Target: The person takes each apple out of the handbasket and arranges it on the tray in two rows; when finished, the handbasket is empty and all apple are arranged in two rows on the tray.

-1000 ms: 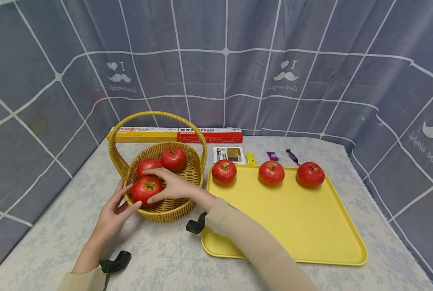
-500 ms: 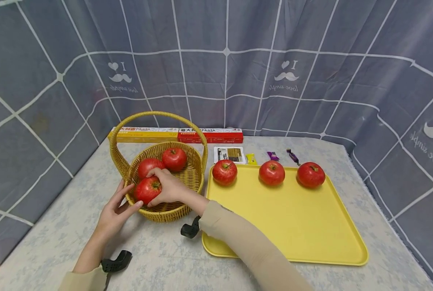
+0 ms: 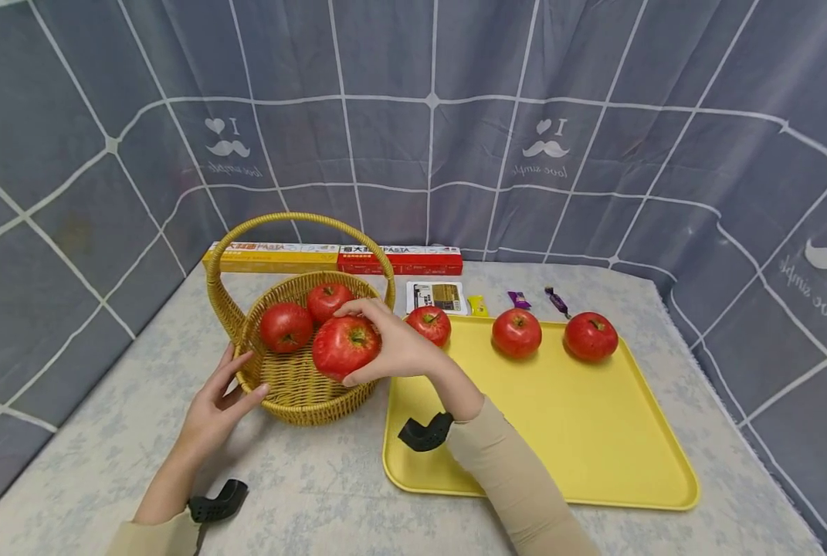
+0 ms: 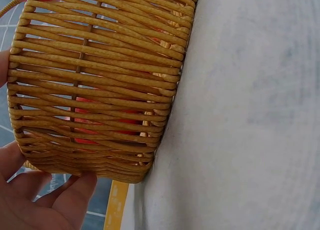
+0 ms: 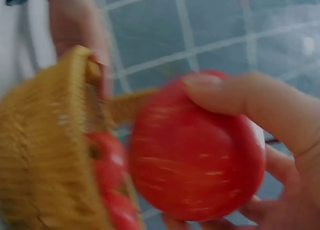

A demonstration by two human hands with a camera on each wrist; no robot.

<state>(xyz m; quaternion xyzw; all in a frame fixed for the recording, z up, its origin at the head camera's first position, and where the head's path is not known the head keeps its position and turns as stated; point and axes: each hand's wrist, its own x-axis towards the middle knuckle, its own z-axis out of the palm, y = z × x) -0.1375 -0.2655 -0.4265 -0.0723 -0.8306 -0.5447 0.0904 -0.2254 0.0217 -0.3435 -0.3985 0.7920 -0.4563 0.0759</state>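
Between thumb and fingers, my right hand [image 3: 405, 345] grips a red apple [image 3: 346, 347] above the right part of the wicker basket [image 3: 309, 415]. In the right wrist view that apple [image 5: 200, 155] fills the middle, lifted beside the basket's rim. My left hand [image 3: 209, 413] holds the basket at its near left rim. The left wrist view shows its fingertips [image 4: 75, 197] against the woven wall. Inside the basket lie two more apples, one at the left [image 3: 286, 327] and one at the back [image 3: 328, 300].
Right of the basket lies a yellow tray [image 3: 538, 432], with three apples [image 3: 516, 333] along its far edge. Behind stand yellow and red pasta boxes [image 3: 399, 261], a flat white packet [image 3: 436, 297] and small wrapped candies [image 3: 519, 300]. The basket's tall handle [image 3: 298, 217] arches overhead.
My right hand has closed on the front apple and carried it up and to the right, away from the basket's left side. The left hand stays at the rim.
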